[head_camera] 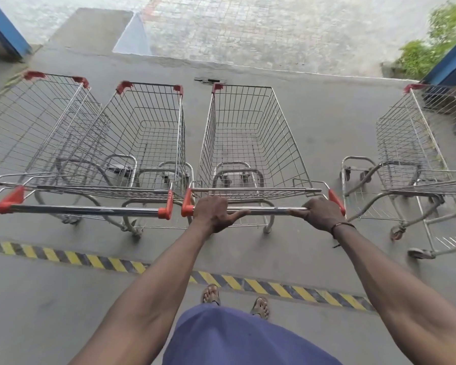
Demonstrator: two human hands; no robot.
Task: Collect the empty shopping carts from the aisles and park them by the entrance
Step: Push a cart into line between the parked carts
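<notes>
An empty wire shopping cart with red corner caps stands straight ahead of me on the grey concrete. My left hand grips the left end of its chrome handle bar. My right hand grips the right end of the same bar. Close on its left stands a second empty cart, almost touching handle to handle, and a third cart stands farther left. Another empty cart stands apart on the right, turned at an angle.
A yellow-and-black hazard stripe crosses the floor just in front of my feet. Beyond the carts lie a concrete ramp and paved ground. Blue door posts frame both sides. A green bush grows at the far right.
</notes>
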